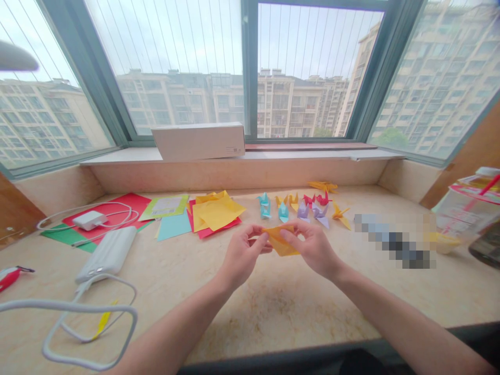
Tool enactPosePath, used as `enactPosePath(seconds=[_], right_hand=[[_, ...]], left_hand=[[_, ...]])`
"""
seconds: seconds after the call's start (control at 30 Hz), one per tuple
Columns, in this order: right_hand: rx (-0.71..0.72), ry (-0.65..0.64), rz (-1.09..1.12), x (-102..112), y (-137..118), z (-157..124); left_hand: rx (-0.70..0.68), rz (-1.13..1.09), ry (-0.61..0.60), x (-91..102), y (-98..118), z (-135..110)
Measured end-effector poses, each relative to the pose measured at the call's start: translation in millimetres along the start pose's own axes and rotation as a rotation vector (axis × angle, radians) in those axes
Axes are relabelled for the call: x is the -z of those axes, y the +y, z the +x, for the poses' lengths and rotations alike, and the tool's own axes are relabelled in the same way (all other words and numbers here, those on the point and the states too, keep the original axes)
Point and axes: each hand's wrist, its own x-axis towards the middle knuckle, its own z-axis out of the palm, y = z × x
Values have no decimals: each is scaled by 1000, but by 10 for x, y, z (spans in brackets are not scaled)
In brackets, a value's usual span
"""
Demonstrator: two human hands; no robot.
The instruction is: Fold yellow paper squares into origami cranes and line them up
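A folded piece of orange paper [279, 241] is held above the stone counter between both hands. My left hand [242, 255] pinches its left end with thumb and fingers. My right hand [312, 247] grips its right side, thumb on top. Just beyond the hands stands a row of several small folded paper cranes [302, 207] in blue, yellow, red, purple and orange. A loose stack of yellow and red paper sheets [214, 212] lies to the left of the cranes.
At the left lie red and green sheets [125, 202], a white charger [90, 220], a white power bank [107, 253] and looping white cable [88, 312]. A white box [199, 140] sits on the window sill. A clear plastic container [469, 208] stands at the right.
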Motion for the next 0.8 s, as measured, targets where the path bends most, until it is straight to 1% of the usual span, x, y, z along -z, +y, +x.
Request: enactPosePath(seconds=[0.13,0.33,0.5,0.67,0.8], right_hand=[[121,28,5,-18,48,-9],[327,-66,-28,16,53,-35],[420,-103,-96,64,57,-50],[514,-167,-195,112,99,-45],[573,-156,-293,137,86,-37]], left_hand=[[25,-35,-14,-2,3,-6],[71,-87,3,19,23,-2],[97,-118,14,9,59,-11],[103,-111,5,9,77,-36],[97,-101,1,13,83,-45]])
